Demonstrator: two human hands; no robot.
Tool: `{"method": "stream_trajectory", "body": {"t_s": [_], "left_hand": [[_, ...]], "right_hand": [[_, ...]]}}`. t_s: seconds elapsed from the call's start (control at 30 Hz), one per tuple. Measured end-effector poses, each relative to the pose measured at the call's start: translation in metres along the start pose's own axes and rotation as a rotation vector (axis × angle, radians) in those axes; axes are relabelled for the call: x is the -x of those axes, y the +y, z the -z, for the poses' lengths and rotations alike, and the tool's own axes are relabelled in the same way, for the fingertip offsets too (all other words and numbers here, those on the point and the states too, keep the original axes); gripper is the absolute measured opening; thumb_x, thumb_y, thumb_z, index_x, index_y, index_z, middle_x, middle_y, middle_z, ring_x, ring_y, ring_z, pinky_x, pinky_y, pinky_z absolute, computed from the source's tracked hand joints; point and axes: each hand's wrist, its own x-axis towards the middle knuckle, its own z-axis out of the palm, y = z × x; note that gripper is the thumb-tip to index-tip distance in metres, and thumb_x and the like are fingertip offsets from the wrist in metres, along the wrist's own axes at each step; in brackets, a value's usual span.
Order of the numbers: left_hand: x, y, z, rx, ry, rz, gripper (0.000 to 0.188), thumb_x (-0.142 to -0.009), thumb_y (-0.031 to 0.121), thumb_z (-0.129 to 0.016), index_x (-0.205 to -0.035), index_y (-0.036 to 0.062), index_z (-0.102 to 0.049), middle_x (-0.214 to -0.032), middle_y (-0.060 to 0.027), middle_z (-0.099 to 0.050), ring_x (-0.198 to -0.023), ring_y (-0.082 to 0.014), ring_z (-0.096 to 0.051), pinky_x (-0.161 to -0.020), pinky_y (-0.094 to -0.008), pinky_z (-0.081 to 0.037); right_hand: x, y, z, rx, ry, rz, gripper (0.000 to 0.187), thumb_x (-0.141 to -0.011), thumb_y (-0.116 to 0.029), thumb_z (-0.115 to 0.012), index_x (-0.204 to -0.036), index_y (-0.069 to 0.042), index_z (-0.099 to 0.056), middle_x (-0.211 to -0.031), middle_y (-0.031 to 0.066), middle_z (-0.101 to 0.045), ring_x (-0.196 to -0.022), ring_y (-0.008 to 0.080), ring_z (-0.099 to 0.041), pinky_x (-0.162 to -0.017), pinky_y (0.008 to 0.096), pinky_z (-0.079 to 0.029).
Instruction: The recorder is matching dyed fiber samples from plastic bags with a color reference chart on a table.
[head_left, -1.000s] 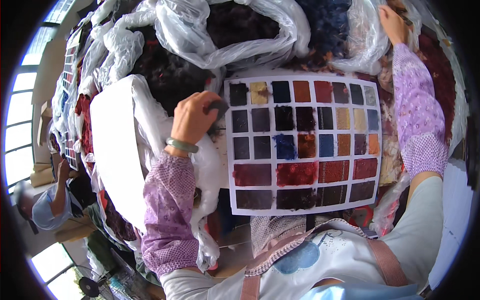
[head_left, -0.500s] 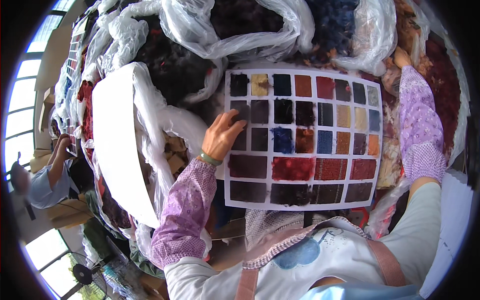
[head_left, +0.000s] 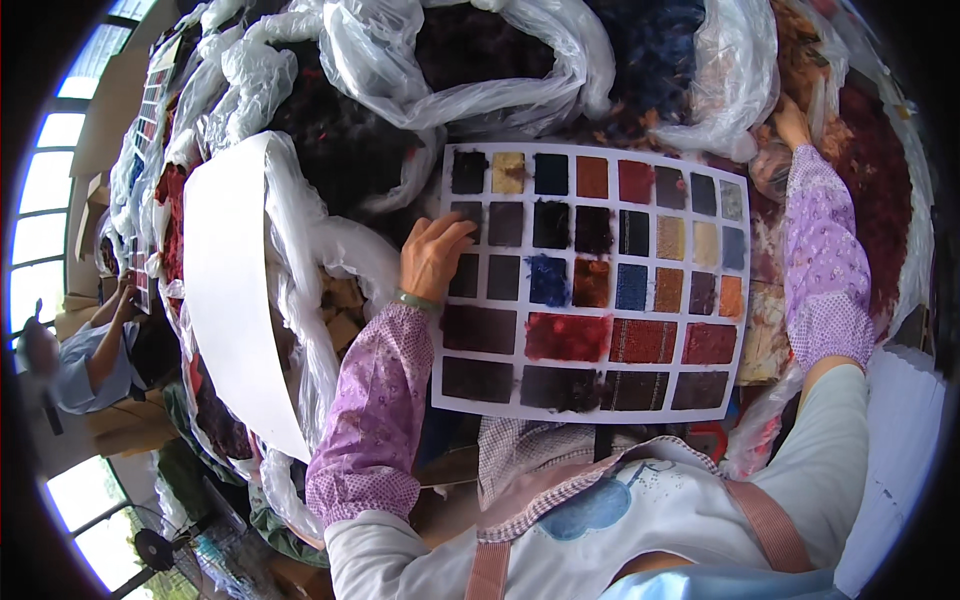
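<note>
In front of me lies a white board (head_left: 578,312) with rows of rectangular fluffy and fabric swatches in black, grey, red, blue, tan and orange. My left hand (head_left: 430,260) is at its left edge, fingers bent over a dark grey-purple swatch (head_left: 468,217); its thumb is hidden, and nothing shows held in it. Beyond the board's far right corner, my right hand (head_left: 793,122) reaches into orange-brown fluff (head_left: 795,50) in a clear plastic bag. Its fingertips are partly hidden there. Both forearms wear purple patterned sleeve covers.
Clear plastic bags (head_left: 385,75) of dark, blue and dark red fluff (head_left: 870,170) surround the board. A curved white panel (head_left: 230,290) stands at the left. Another person (head_left: 95,350) works farther left, beside a second swatch board (head_left: 145,130). A fan (head_left: 155,550) stands at lower left.
My left hand has shifted slightly away from me at the board's edge, its fingers drawn closer together. The board sits a little farther left in view. My right hand stays at the orange-brown fluff.
</note>
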Motion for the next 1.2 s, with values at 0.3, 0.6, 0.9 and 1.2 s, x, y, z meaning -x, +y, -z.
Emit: {"method": "stream_trajectory", "body": {"t_s": [0.3, 0.6, 0.9, 1.2], "left_hand": [[-0.093, 0.044, 0.023, -0.331, -0.258, -0.154, 0.017, -0.066, 0.007, -0.054, -0.08, 0.0129, -0.061, -0.072, -0.0035, -0.06, -0.071, -0.0222, -0.057, -0.054, -0.0356, -0.047], [-0.314, 0.111, -0.093, -0.062, 0.046, -0.097, 0.02, -0.075, 0.013, -0.05, -0.084, 0.0195, -0.066, -0.078, -0.0112, -0.063, -0.074, -0.029, -0.06, -0.063, -0.0392, -0.049], [-0.404, 0.138, -0.174, -0.483, -0.05, -0.084, 0.022, -0.069, 0.018, -0.06, -0.09, 0.0136, -0.057, -0.086, -0.0071, -0.063, -0.094, -0.0236, -0.053, -0.076, -0.0353, -0.038], [-0.408, 0.132, -0.114, -0.367, 0.381, -0.354, 0.032, -0.064, 0.016, -0.062, -0.094, 0.0156, -0.053, -0.081, 0.0003, -0.062, -0.084, -0.0208, -0.052, -0.074, -0.0359, -0.036]], "right_hand": [[0.024, 0.004, 0.059, -0.6, -0.21, 0.101, 0.029, -0.072, -0.003, -0.052, -0.1, -0.001, -0.055, -0.087, 0.0074, -0.063, -0.078, 0.0126, -0.058, -0.07, 0.0255, -0.044], [0.061, -0.044, 0.047, 0.09, 0.01, 0.249, 0.026, -0.071, -0.024, -0.059, -0.095, -0.014, -0.06, -0.079, 0.0182, -0.061, -0.08, 0.036, -0.057, -0.071, 0.0444, -0.044], [0.04, -0.017, 0.053, -0.516, 0.107, 0.204, 0.039, -0.068, -0.004, -0.053, -0.107, -0.01, -0.054, -0.082, 0.0122, -0.058, -0.074, 0.0231, -0.056, -0.067, 0.0307, -0.044], [0.046, -0.007, 0.087, -0.044, 0.331, 0.266, 0.042, -0.069, -0.006, -0.052, -0.109, -0.016, -0.054, -0.081, 0.0122, -0.058, -0.074, 0.0285, -0.057, -0.066, 0.0364, -0.045]]}}
